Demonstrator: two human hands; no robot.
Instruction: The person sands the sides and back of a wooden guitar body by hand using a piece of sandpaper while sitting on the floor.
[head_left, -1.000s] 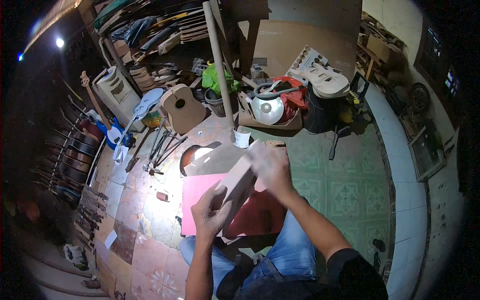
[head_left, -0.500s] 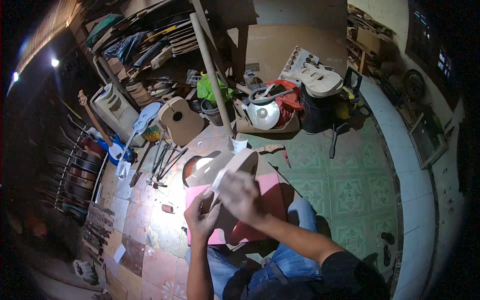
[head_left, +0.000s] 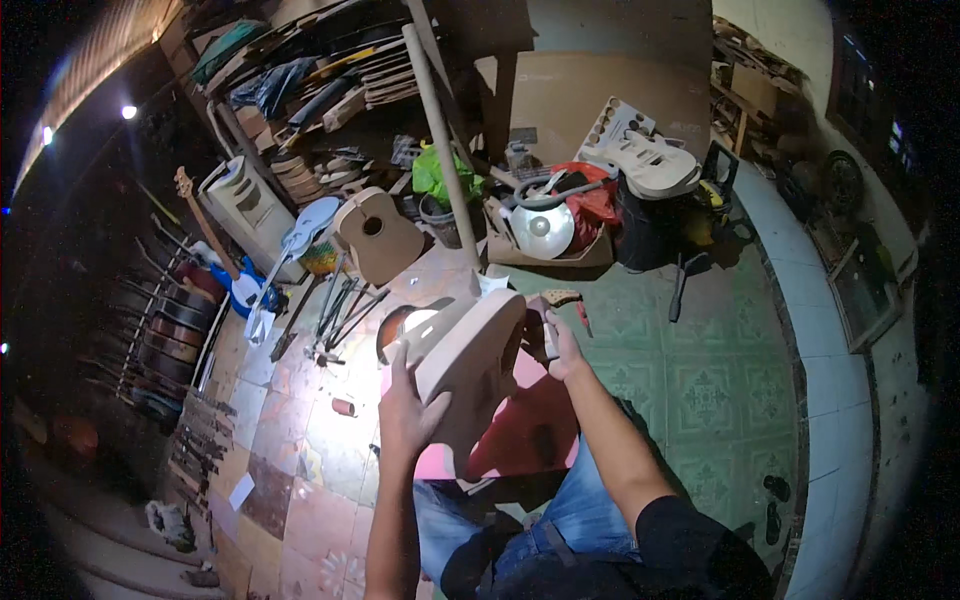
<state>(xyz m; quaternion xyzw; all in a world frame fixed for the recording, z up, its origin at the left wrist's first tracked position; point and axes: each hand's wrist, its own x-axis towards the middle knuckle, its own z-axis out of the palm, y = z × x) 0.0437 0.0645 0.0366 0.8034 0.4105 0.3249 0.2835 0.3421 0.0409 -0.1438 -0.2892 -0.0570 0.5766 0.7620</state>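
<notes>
An unfinished wooden guitar body (head_left: 462,365) stands tilted on its edge in front of me, above a pink sheet (head_left: 432,462). My left hand (head_left: 408,408) grips its left side, with thumb and fingers spread along the wood. Beyond its right edge, my right hand (head_left: 566,348) is closed around a small block (head_left: 549,338), which looks like a sanding block. The fingertips there are partly hidden. Behind the body lies a sunburst guitar (head_left: 388,332), mostly covered, with a guitar headstock (head_left: 562,297) showing to the right.
A brown sandpaper roll (head_left: 344,407) lies on the tiles at left. Farther off stand an acoustic guitar body (head_left: 378,238), a blue guitar (head_left: 245,288) and a box with a round lamp (head_left: 543,230). A pale guitar body (head_left: 650,165) rests on a black bin (head_left: 643,230). A wooden pole (head_left: 440,145) rises behind.
My right hand has moved from the body's upper edge to its right, away from the left hand. The guitar body has been turned, showing its broad side edge, and my left hand has opened wider along it.
</notes>
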